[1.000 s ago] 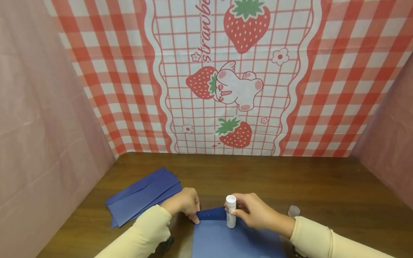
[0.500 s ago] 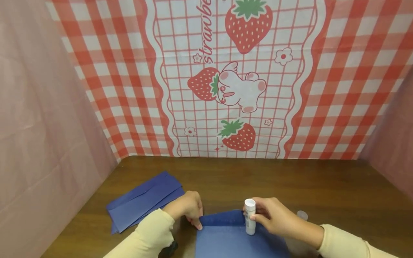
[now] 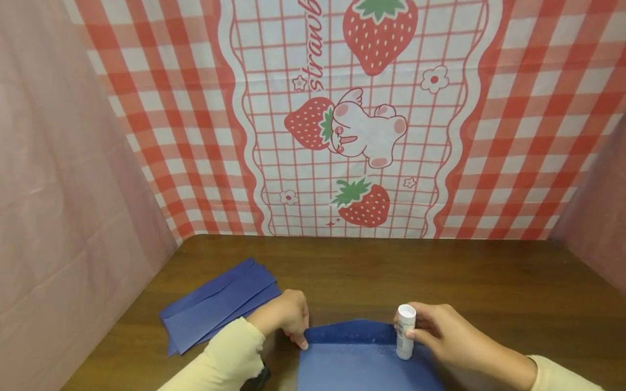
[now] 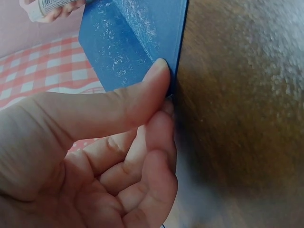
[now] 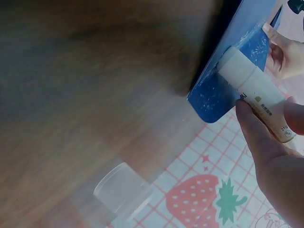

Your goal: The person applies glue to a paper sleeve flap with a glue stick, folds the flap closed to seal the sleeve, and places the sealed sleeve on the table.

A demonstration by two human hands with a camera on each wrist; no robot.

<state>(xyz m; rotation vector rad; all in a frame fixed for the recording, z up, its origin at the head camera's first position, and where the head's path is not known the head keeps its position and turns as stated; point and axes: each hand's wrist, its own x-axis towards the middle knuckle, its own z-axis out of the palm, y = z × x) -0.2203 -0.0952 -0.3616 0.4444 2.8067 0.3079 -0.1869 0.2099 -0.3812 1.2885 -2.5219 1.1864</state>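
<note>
A blue envelope (image 3: 362, 369) lies at the table's front edge in the head view, its darker flap (image 3: 349, 332) folded out at the far side. My left hand (image 3: 289, 317) pinches the left corner at the fold between thumb and fingers. In the left wrist view, whitish glue smears mark the flap (image 4: 114, 47). My right hand (image 3: 447, 334) grips a white glue stick (image 3: 405, 334) near the right end of the flap. It stands nearly upright, its lower end at the fold line. The right wrist view shows that end of the glue stick (image 5: 259, 92) against the smeared crease.
Several blue envelopes (image 3: 220, 309) lie overlapping at the left of the wooden table (image 3: 391, 271). A clear cap (image 5: 123, 190) sits on the table in the right wrist view. Behind the table hangs a strawberry-print cloth (image 3: 362, 130). A dark object (image 3: 256, 377) shows beside the left sleeve.
My right hand has slid the glue stick rightward along the flap's fold, from about the middle to near the right end. My left hand keeps its pinch on the left corner.
</note>
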